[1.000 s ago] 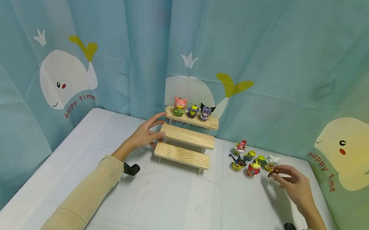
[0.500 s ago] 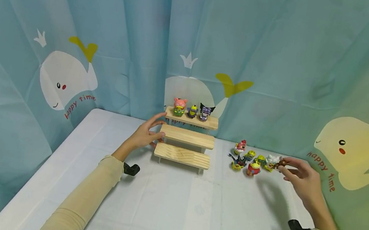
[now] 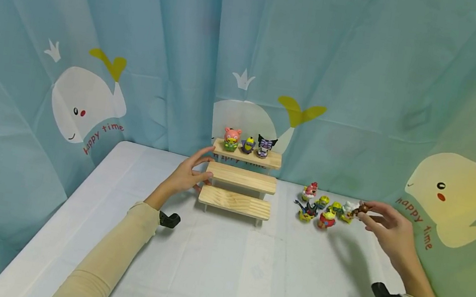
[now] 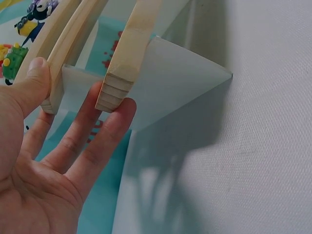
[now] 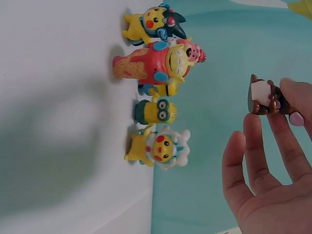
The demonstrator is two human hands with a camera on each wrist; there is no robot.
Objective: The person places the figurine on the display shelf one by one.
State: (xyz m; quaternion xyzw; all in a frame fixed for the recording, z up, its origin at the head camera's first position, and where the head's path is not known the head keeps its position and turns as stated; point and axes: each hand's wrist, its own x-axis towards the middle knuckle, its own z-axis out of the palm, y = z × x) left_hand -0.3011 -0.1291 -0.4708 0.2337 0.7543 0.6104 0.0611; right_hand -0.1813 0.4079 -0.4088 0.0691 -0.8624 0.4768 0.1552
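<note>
The brown figurine (image 5: 263,96) is pinched between the thumb and fingers of the right hand (image 3: 392,234), clear of the white table (image 3: 212,264) and well to the right of the wooden stand (image 3: 241,177). It is glossy, with a pale front panel, a flat greenish end facing the tabletop and a rounded pink part at the opposite end; the thumb partly hides that end. The wooden stand is upright on the table, its three pale, grained boards rising in steps toward the back, corners rounded, on thin whitish side supports. The left hand (image 3: 182,173) holds its left end with thumb and fingertips. The middle and lowest boards are bare.
</note>
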